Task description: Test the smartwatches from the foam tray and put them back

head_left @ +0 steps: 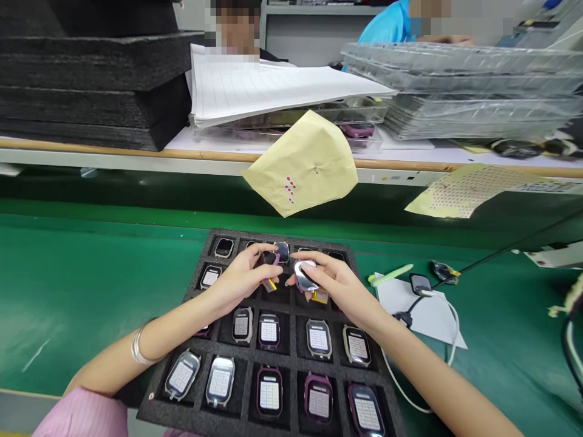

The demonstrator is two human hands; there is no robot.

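The right hand (325, 273) had its grip closed on a shiny-faced watch (306, 276) while the left hand (246, 272) seemingly pinched a half-hidden, purple-edged piece (270, 258), both over the far half of a foam tray (294, 361) on the desk (91, 273).

A green tabletop (91, 291), shaded at its back, stretches out below a raised, tan-edged white shelf (200, 161) that carries black foam (82, 79) at left, papers (273, 88) in the middle and clear trays (478, 109) at right, with a grey rack (319, 10) behind.

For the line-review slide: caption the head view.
Left hand holds a dark-faced watch, right hand a shiny watch, over a black compartmented tray.
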